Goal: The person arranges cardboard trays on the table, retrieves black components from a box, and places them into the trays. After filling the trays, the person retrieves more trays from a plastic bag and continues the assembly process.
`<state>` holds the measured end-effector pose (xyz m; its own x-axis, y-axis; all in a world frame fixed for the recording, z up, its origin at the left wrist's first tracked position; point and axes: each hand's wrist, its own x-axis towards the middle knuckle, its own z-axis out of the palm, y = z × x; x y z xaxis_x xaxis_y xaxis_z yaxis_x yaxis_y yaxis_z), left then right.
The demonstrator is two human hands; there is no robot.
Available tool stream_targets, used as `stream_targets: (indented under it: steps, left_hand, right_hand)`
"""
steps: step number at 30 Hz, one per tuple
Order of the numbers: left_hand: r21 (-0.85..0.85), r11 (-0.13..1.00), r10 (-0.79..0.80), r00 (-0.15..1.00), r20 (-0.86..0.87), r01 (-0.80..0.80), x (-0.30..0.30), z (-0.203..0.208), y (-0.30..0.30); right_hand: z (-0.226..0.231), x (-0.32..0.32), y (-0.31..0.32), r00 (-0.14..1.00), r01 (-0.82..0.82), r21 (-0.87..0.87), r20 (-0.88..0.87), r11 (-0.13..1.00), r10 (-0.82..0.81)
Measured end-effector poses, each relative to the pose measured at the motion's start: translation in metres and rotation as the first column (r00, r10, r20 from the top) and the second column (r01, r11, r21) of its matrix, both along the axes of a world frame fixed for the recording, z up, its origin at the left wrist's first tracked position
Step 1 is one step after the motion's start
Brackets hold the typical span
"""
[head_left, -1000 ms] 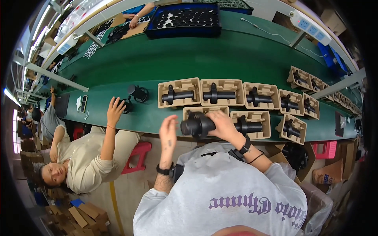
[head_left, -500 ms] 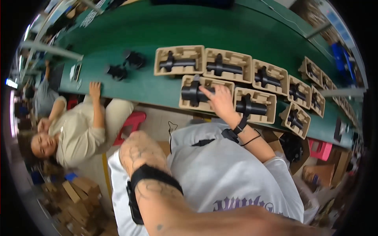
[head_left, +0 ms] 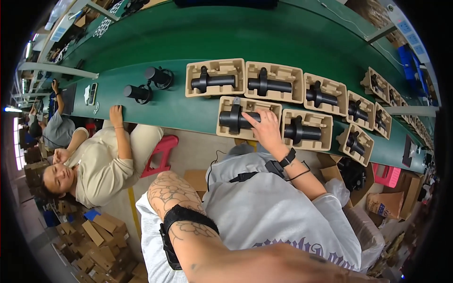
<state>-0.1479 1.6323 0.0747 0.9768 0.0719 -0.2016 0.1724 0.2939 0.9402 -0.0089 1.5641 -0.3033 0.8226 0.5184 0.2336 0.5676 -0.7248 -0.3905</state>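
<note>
My right hand [head_left: 266,128] lies over one end of a black tube-shaped device with a ring collar [head_left: 231,119]. The thumb points left along the tube and the fingers curl over its far side. This device sits in a tan moulded pulp tray [head_left: 223,130] at the bench's near edge. My left arm [head_left: 191,236] bends up close to the camera, and my left hand [head_left: 302,264] is large at the lower edge, its fingers out of sight. Right of my right hand is another tray holding a similar black device [head_left: 302,131].
More trays with black devices [head_left: 269,85] line the green bench [head_left: 203,40] towards the right. Two upright black devices [head_left: 138,93] stand left. A seated person [head_left: 101,165] rests a hand on the bench edge. Cartons [head_left: 106,231], a pink stool [head_left: 160,153] and an open box [head_left: 351,174] stand below.
The view has shifted slightly and is sharper. My right hand stays on the same device in its tray, and my left arm remains raised.
</note>
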Motion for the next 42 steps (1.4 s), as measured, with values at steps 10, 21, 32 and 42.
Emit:
stream_targets:
  steps: [10,21,32,42]
  left_hand:
    - [0.037,0.939,-0.282,0.708,0.648,0.341,-0.008,-0.054,0.045]
    - [0.774,0.350,-0.751,0.335,0.568,-0.528,0.110,-0.130,0.116]
    - [0.884,0.304,-0.295,0.917,-0.267,0.355,0.292,-0.403,0.128]
    - [0.956,-0.291,-0.451,0.874,-0.182,0.049,0.274,-0.404,0.131]
  right_hand:
    - [-0.021,-0.011,-0.002,0.998,-0.006,-0.093,-0.071,0.996,0.000]
    - [0.037,-0.014,-0.090,0.943,0.313,0.346,-0.227,0.885,-0.245]
    - [0.006,0.040,-0.300,0.499,0.866,-0.012,-0.010,0.499,-0.866]
    - [-0.044,0.073,-0.348,0.500,0.834,-0.203,-0.116,0.513,-0.858]
